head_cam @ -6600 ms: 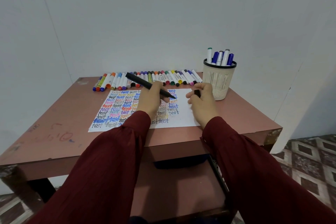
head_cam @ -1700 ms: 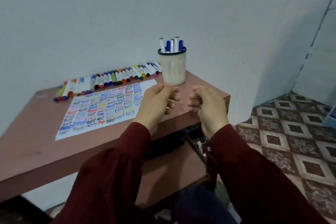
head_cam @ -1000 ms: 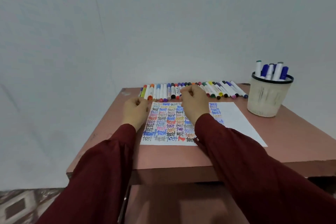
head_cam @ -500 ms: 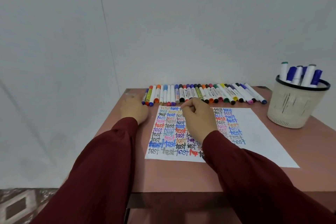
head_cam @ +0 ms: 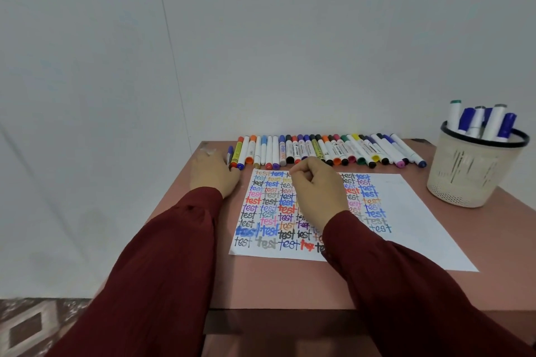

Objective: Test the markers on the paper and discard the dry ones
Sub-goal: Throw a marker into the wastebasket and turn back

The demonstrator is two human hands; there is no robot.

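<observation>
Resting curled on "test"-covered paper (head_cam: 406,211), right hand (head_cam: 317,188) looks empty; grip of left hand (head_cam: 213,172) unclear.

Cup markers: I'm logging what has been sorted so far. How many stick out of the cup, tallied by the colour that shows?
White markers: 3
Blue markers: 3
Total: 6, all standing upright in the cup

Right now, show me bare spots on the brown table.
Bare brown table along the near edge below the white paper sheet, and right of it before the cream mesh basket. Crowded: coloured marker row at the back.
</observation>
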